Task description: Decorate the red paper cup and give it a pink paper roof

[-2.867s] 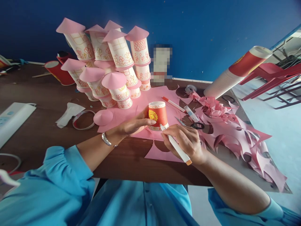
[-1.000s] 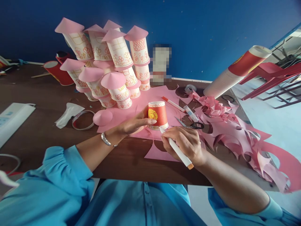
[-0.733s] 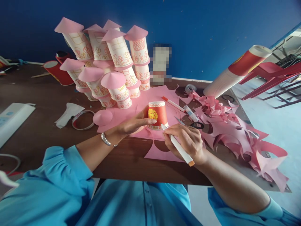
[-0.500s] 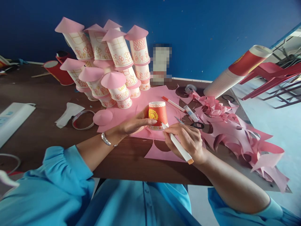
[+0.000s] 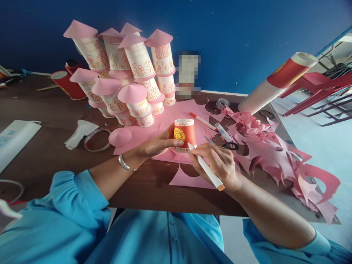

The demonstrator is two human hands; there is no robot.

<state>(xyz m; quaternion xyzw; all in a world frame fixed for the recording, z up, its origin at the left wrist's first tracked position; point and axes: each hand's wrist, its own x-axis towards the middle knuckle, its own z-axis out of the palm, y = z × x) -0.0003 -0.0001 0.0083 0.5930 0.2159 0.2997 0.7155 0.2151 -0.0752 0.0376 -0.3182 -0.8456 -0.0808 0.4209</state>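
Observation:
My left hand (image 5: pixel 161 143) is closed around the left side of a red and white paper cup (image 5: pixel 188 132), its thumb lying across the front by a yellow printed emblem. The cup stands upside down, and orange and green drawing runs along its white lower band. In my right hand (image 5: pixel 217 161) is a white marker with an orange end (image 5: pixel 209 171), its tip at the lower right of the cup; whether it touches cannot be told. Beneath lies pink paper (image 5: pixel 176 110). An orange-capped marker (image 5: pixel 202 121) and a glue stick (image 5: pixel 223 132) rest beyond my right hand.
Stacked decorated cups with pink cone roofs (image 5: pixel 132 93) stand back left. Pink paper scraps (image 5: pixel 269 157) spread over the right side. A tall stack of cups (image 5: pixel 277 82) leans at back right. A tape roll (image 5: pixel 97 140) and a pink cone (image 5: pixel 120 137) lie left.
The marker and my right hand have shifted very slightly left along the cup. A curved pink scrap at the right edge has swung outward. My left hand keeps its hold.

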